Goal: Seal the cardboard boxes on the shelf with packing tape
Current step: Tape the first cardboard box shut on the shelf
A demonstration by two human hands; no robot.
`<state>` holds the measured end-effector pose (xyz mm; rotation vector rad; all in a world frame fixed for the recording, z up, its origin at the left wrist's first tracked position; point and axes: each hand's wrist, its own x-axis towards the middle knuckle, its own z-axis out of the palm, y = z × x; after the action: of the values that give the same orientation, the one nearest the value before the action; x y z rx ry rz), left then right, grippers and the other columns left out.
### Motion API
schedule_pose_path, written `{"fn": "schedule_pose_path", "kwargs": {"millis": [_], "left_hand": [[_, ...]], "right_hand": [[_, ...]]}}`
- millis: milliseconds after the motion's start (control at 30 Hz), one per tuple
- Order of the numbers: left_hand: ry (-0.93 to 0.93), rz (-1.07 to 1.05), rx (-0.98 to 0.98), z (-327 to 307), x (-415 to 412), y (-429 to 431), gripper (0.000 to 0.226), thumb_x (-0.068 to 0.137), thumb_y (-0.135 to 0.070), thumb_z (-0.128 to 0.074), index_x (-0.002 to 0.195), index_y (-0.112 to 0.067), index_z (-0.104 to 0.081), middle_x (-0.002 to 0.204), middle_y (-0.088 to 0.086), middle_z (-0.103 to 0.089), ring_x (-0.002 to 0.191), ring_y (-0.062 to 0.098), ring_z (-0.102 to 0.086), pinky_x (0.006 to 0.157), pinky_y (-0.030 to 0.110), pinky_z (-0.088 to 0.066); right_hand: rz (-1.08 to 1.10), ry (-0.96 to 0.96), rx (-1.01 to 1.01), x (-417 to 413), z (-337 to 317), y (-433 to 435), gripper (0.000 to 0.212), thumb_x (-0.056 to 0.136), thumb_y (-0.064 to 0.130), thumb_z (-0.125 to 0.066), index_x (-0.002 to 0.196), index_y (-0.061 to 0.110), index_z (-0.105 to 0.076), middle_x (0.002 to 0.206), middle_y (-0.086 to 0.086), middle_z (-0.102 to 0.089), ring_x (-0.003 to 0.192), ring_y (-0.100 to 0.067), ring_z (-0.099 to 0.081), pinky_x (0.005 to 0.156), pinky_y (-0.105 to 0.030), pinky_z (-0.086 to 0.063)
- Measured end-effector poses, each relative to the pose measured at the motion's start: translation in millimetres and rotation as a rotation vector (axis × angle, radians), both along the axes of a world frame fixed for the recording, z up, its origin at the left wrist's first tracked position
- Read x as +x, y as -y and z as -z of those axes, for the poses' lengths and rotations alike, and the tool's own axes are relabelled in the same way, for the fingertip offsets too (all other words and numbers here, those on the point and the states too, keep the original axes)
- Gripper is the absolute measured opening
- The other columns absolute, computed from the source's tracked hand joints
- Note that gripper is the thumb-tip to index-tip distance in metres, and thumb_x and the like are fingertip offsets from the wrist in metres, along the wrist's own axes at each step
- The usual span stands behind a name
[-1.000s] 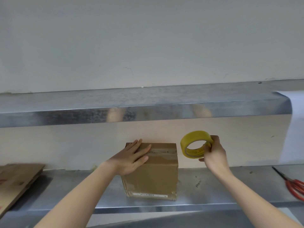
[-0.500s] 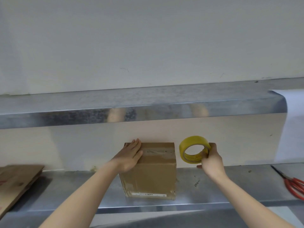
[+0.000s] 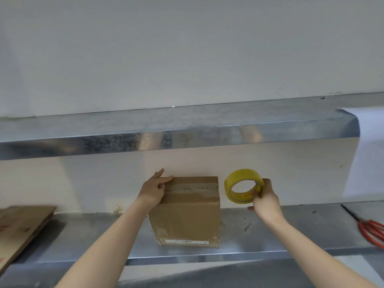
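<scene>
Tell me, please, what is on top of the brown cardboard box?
The left hand rests on the top left edge of the brown cardboard box, and clear tape crosses the top. The corner beneath the hand is hidden.
</scene>
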<state>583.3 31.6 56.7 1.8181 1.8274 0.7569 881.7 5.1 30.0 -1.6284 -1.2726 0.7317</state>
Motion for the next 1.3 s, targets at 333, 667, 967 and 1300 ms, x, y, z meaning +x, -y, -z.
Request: {"fn": "schedule_pose_path", "kwargs": {"millis": [333,667,967,1300], "left_hand": [[-0.316,-0.101,-0.036,-20.8,27.1,-2.8,0.027,0.086,-0.009,-0.054,0.109,-0.013,-0.067,0.118,0.003,-0.062,0.109,0.025,-0.058,0.093,0.029,-0.048],[-0.508,-0.2,-0.142,-24.3,75.0,2.1,0.09,0.076,-0.077,-0.049,0.123,-0.001,-0.051,0.127,0.015,-0.048,0.121,0.033,-0.044,0.1,0.037,-0.042],[-0.408,-0.247,-0.136,-8.4,86.3,8.5,0.126,0.063,-0.09,-0.045,0.143,0.005,-0.023,0.142,0.017,-0.032,0.136,0.032,-0.027,0.113,0.038,-0.025],[-0.507,-0.054,-0.342,-5.9,82.5,2.9,0.095,0.071,-0.092,-0.015,0.148,-0.044,0.015,0.154,0.024,0.024,0.144,0.036,0.023,0.118,0.047,0.009]], "right_hand": [[0.024,0.122,0.007,0.8,3.6,-5.6,0.008,0.099,0.009,-0.038,0.105,0.015,-0.038,0.074,-0.006,-0.052,0.07,-0.03,-0.052,0.062,-0.036,-0.039],[-0.004,0.151,-0.01,5.3,8.8,-6.0,0.011,0.098,0.01,-0.042,0.108,0.014,-0.04,0.078,-0.006,-0.054,0.069,-0.025,-0.049,0.061,-0.033,-0.037],[-0.104,0.19,-0.03,15.9,12.2,-3.2,0.046,0.086,-0.001,-0.051,0.123,0.022,-0.039,0.081,0.0,-0.055,0.067,-0.016,-0.055,0.053,-0.027,-0.042],[-0.364,0.315,0.042,11.2,2.9,-9.6,0.041,0.086,0.013,-0.063,0.121,0.032,-0.052,0.104,0.001,-0.056,0.094,-0.017,-0.055,0.077,-0.025,-0.042]]}}
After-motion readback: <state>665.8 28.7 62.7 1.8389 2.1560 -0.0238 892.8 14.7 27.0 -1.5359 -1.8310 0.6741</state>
